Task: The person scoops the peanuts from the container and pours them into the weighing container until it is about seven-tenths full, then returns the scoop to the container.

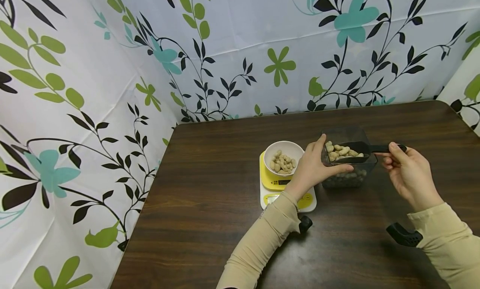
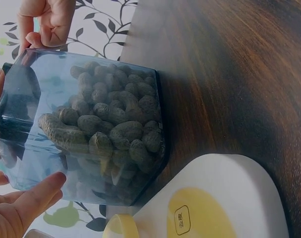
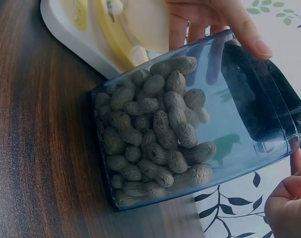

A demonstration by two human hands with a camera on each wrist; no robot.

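Note:
In the head view my left hand (image 1: 312, 164) holds the left side of a clear, dark-tinted container (image 1: 346, 133), its thumb across the near wall. Peanuts in the shell (image 3: 155, 134) fill the lower part, seen through the wall in both wrist views. My right hand (image 1: 411, 174) pinches the handle of a black scoop (image 1: 379, 148). The scoop lies level at the container's top, loaded with peanuts (image 1: 343, 151). Left of the container, a white bowl (image 1: 268, 159) with more peanuts sits on a yellow and white kitchen scale (image 1: 264, 180). My left wrist partly covers the scale's front.
Everything stands on a dark brown wooden table (image 1: 210, 189). Behind it and to the left hangs a white cloth (image 1: 232, 14) with a leaf and flower print. A black device (image 1: 405, 235) sits at my right wrist, another black part (image 1: 305, 224) at my left.

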